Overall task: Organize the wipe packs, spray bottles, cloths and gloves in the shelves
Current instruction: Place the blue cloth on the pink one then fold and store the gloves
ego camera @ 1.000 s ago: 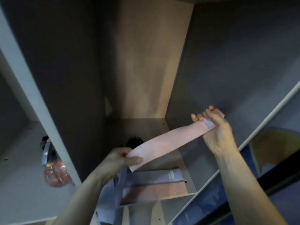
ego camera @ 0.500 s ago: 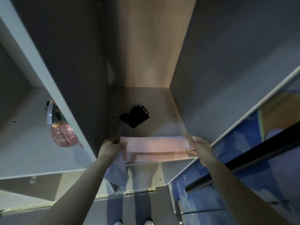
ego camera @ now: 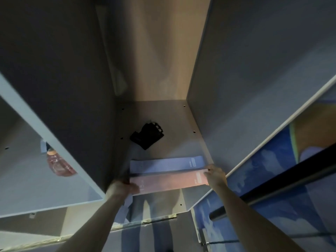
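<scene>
Dim shelf (ego camera: pixel 163 115): pink cloth (ego camera: pixel 169 181) at front edge, ends gripped by left hand (ego camera: pixel 121 187) and right hand (ego camera: pixel 215 176); blue cloth (ego camera: pixel 167 164) just behind; black glove (ego camera: pixel 147 136) further back; spray bottle (ego camera: pixel 58 163) left, half-hidden by divider.

dim grey shelf unit (ego camera: pixel 236 88), beige back panel (ego camera: pixel 163 51), blue patterned surface (ego camera: pixel 272 179) at right

Pink, lilac and black against grey shelf boards

A pale pink cloth (ego camera: pixel 169 180) with faint white print lies along the front edge of the grey shelf (ego camera: pixel 174 120); touching it behind, a lilac-blue cloth (ego camera: pixel 166 165) bears a small white label mark. Deeper in sits a plain black glove (ego camera: pixel 147 136). The back panel (ego camera: pixel 163 51) is light tan wood tone. In the left compartment, a translucent pink spray bottle (ego camera: pixel 59 165) has an orange-tan neck.
</scene>
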Demonstrator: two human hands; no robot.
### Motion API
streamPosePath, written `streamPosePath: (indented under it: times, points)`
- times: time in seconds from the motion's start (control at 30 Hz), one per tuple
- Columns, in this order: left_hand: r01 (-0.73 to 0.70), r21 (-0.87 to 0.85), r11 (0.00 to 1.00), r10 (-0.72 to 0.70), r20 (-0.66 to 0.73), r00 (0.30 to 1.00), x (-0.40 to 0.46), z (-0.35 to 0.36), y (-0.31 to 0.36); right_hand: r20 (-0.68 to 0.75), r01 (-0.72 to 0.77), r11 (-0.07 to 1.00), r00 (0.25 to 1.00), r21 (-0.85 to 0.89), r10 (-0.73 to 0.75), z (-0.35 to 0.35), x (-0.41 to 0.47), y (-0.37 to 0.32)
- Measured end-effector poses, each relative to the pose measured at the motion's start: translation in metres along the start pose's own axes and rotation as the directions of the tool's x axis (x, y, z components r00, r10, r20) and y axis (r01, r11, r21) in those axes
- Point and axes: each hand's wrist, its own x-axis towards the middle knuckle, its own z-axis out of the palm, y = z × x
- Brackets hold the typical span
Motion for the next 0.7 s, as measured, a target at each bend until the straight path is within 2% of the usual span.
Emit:
streamPosePath:
  times: [0.23,0.33,0.5,0.63,0.7]
  points:
    - [0.007,0.028,1.000,-0.005,-0.096,0.995,0.006,0.005,-0.002,0.000,-0.033,0.997,0.999,-0.065,0.033,0.011,0.003,0.000]
    - [-0.009,0.068,0.998,0.015,-0.082,0.997,0.007,0.006,-0.001,-0.010,-0.042,0.994,0.999,-0.101,0.041,0.015,0.002,0.001]
    - [-0.022,0.116,0.993,0.030,-0.068,0.997,0.001,0.006,0.000,-0.098,0.003,0.991,0.995,-0.135,-0.016,0.027,-0.002,0.003]
    - [-0.072,0.160,0.985,0.081,-0.055,0.995,-0.022,-0.009,0.012,-0.217,-0.021,0.954,0.975,-0.300,-0.047,0.025,-0.014,-0.005]
    - [-0.122,0.110,0.986,0.129,-0.054,0.990,-0.041,-0.023,0.024,-0.279,0.041,0.958,0.952,-0.282,-0.123,0.021,-0.018,-0.012]
